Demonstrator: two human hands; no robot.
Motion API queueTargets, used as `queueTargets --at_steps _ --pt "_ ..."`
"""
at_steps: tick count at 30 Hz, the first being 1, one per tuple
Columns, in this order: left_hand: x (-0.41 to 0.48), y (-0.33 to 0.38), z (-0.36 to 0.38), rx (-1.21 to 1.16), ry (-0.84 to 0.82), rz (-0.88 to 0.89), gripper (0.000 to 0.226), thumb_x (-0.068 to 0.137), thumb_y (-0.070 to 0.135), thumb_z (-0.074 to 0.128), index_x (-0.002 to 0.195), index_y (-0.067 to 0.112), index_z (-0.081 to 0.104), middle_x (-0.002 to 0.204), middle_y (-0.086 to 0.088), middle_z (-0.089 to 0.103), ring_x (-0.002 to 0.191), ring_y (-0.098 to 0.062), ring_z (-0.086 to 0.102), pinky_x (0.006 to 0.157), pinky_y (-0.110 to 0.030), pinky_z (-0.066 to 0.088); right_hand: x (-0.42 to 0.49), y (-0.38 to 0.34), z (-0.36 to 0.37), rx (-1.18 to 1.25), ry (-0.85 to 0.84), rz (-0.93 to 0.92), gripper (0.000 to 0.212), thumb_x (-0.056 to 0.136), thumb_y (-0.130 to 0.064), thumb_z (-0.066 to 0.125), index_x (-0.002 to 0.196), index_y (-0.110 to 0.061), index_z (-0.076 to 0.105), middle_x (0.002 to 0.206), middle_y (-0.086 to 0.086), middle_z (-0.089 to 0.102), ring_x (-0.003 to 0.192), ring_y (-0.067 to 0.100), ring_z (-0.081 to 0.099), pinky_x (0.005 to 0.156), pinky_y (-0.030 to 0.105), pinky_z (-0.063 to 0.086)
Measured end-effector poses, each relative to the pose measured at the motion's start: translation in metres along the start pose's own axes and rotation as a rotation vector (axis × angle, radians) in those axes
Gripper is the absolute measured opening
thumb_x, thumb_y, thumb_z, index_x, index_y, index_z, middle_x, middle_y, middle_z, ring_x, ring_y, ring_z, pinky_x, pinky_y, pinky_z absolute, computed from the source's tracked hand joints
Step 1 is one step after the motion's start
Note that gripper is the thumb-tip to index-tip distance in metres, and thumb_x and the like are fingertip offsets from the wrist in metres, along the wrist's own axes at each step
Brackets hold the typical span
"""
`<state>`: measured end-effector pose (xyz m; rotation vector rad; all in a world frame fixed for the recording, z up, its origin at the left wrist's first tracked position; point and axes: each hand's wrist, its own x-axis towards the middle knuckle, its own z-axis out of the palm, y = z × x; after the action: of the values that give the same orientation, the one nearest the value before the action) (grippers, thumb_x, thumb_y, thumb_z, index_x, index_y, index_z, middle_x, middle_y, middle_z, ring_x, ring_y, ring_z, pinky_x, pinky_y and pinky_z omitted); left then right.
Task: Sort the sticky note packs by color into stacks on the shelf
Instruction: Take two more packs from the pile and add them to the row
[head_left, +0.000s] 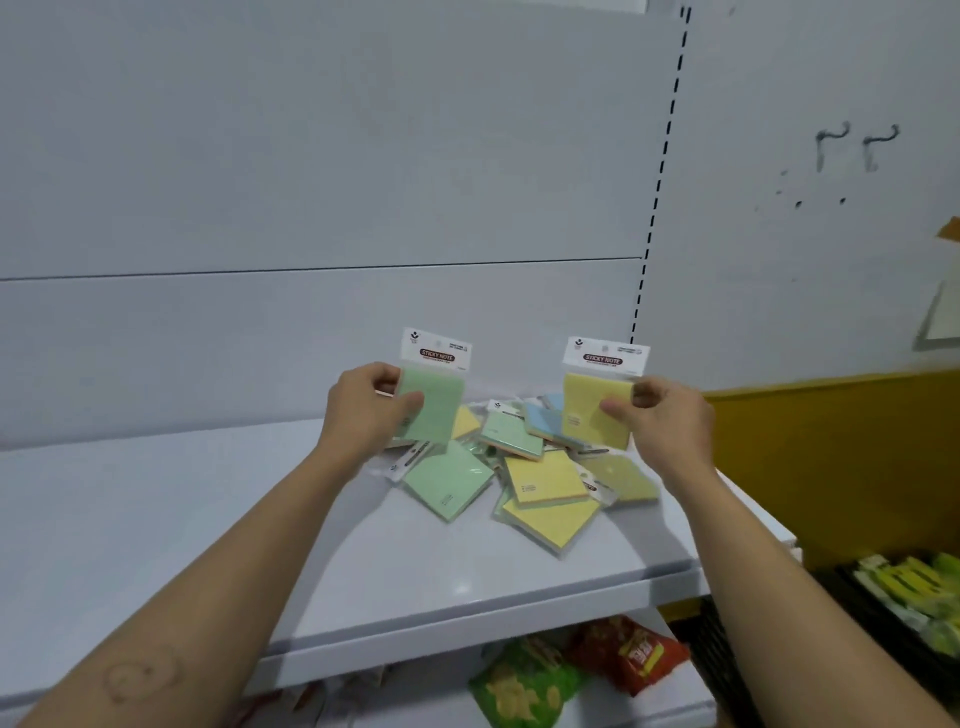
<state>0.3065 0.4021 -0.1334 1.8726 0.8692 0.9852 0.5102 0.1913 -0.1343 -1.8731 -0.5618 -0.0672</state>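
My left hand (363, 410) holds a green sticky note pack (434, 400) upright by its left edge, above the shelf. My right hand (665, 421) pinches a yellow sticky note pack (592, 402) by its right edge, also upright. Both packs have white header cards. Below and between them lies a loose pile of packs (519, 467) on the white shelf (208, 519): green ones at the left, yellow ones at the front, a blue one (543, 423) at the back.
The shelf's back panel (311, 182) is plain white, with a slotted upright (660, 182) at its right end. Snack bags (571, 670) lie on the lower shelf. A black crate of yellow-green items (904, 597) sits at the lower right by a yellow wall.
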Motion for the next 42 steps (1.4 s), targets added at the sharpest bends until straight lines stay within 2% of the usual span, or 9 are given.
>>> queueTargets --at_steps 1,5,9,12,18,22,28,35,42 --pt "0.000 0.000 -0.004 0.004 0.011 0.000 0.015 0.076 0.011 0.073 0.090 0.013 0.070 0.088 -0.005 0.071 0.079 -0.023 0.069 0.069 -0.034 0.059 0.000 -0.005 0.005 0.014 -0.023 -0.014 0.037 0.073 -0.020 0.083 0.105 -0.006 0.069 0.090 0.004 0.065 0.083 0.018 0.059 0.075 0.027 0.043" --pt "0.001 0.000 -0.026 0.023 0.064 0.014 0.014 0.076 0.009 0.073 0.089 0.013 0.070 0.085 -0.004 0.071 0.070 -0.017 0.066 0.055 -0.019 0.052 0.002 -0.022 0.027 0.043 -0.107 -0.049 0.037 0.074 -0.020 0.082 0.105 -0.007 0.069 0.085 0.000 0.062 0.083 0.018 0.059 0.079 0.029 0.047" --pt "0.000 -0.004 -0.054 0.043 0.127 0.004 0.015 0.076 0.011 0.073 0.091 0.013 0.071 0.086 -0.003 0.071 0.073 -0.018 0.067 0.061 -0.023 0.050 0.001 -0.037 0.049 0.104 -0.158 -0.058 0.035 0.073 -0.017 0.083 0.103 -0.009 0.069 0.085 0.000 0.063 0.084 0.020 0.061 0.089 0.040 0.053" --pt "0.000 -0.008 -0.078 0.035 0.169 -0.002 0.016 0.076 0.009 0.073 0.092 0.011 0.070 0.086 -0.003 0.071 0.069 -0.015 0.066 0.054 -0.016 0.047 -0.001 -0.051 0.065 0.137 -0.170 -0.073 0.038 0.071 -0.019 0.084 0.104 -0.009 0.069 0.088 0.003 0.065 0.086 0.021 0.063 0.089 0.037 0.052" --pt "-0.002 -0.013 -0.139 0.004 0.255 0.000 0.017 0.076 0.007 0.074 0.092 0.011 0.070 0.087 -0.006 0.071 0.067 -0.015 0.065 0.052 -0.017 0.048 -0.014 -0.100 0.099 0.187 -0.209 -0.166 0.028 0.072 -0.018 0.083 0.095 -0.017 0.067 0.083 0.000 0.062 0.083 0.020 0.060 0.085 0.036 0.052" --pt "-0.009 -0.018 -0.192 -0.007 0.326 0.008 0.017 0.077 0.006 0.074 0.092 0.011 0.069 0.083 -0.004 0.069 0.058 -0.007 0.064 0.047 -0.014 0.048 -0.032 -0.136 0.135 0.208 -0.255 -0.231 0.026 0.071 -0.019 0.084 0.088 -0.020 0.065 0.080 0.000 0.062 0.079 0.020 0.059 0.082 0.035 0.051" --pt "-0.032 -0.044 -0.282 -0.019 0.428 -0.026 0.015 0.077 0.002 0.074 0.088 0.011 0.068 0.083 -0.009 0.069 0.067 -0.022 0.065 0.059 -0.031 0.057 -0.076 -0.185 0.200 0.234 -0.355 -0.310 0.026 0.070 -0.022 0.084 0.088 -0.021 0.065 0.082 0.003 0.065 0.076 0.022 0.060 0.075 0.032 0.049" --pt "-0.066 -0.082 -0.387 -0.007 0.531 -0.073 0.016 0.078 0.004 0.074 0.092 0.008 0.068 0.084 -0.008 0.069 0.068 -0.023 0.067 0.057 -0.028 0.051 -0.145 -0.240 0.277 0.266 -0.506 -0.378 0.027 0.069 -0.021 0.084 0.090 -0.021 0.067 0.084 0.002 0.066 0.079 0.022 0.063 0.078 0.036 0.053" --pt "-0.104 -0.121 -0.464 0.011 0.642 -0.117 0.021 0.077 0.004 0.077 0.079 0.022 0.065 0.079 -0.002 0.067 0.066 -0.016 0.065 0.061 -0.025 0.053 -0.216 -0.277 0.346 0.289 -0.643 -0.407 0.022 0.069 -0.019 0.084 0.081 -0.021 0.066 0.078 0.000 0.063 0.077 0.022 0.061 0.075 0.039 0.055"
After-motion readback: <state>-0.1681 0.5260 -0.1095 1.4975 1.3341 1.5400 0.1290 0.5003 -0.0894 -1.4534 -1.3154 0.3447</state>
